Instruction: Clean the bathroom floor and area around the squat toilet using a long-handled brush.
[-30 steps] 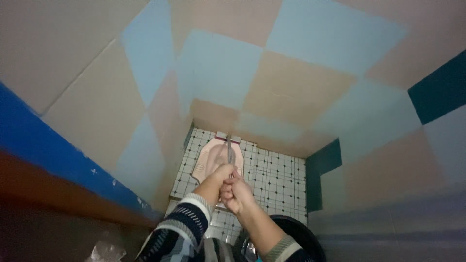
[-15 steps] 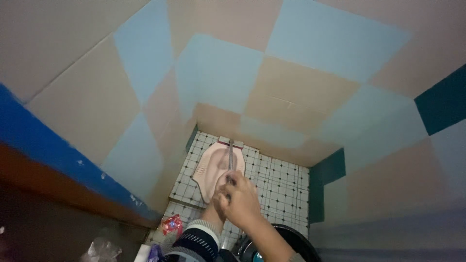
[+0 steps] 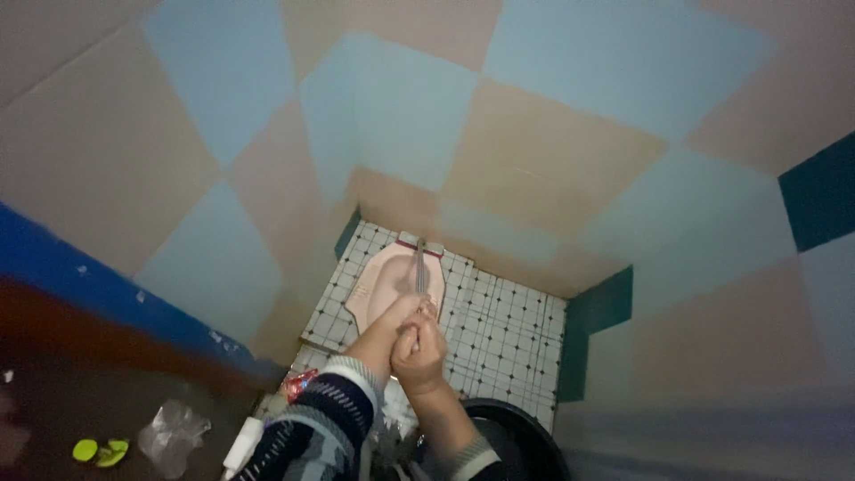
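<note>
Hands stacked on long brush handle [image 3: 419,272]: your left hand [image 3: 398,316] and right hand [image 3: 419,347] both clenched round it, two-fisted for scrubbing force. Handle runs toward 12 o'clock into pink squat toilet pan [image 3: 378,289]; black bucket [image 3: 525,436] at 5 o'clock.

I see a white tiled floor [image 3: 508,330] with small dark diamonds, a pink squat toilet pan [image 3: 383,289] set into it near the back wall, and a black round bucket [image 3: 521,436] standing at its near edge.
</note>
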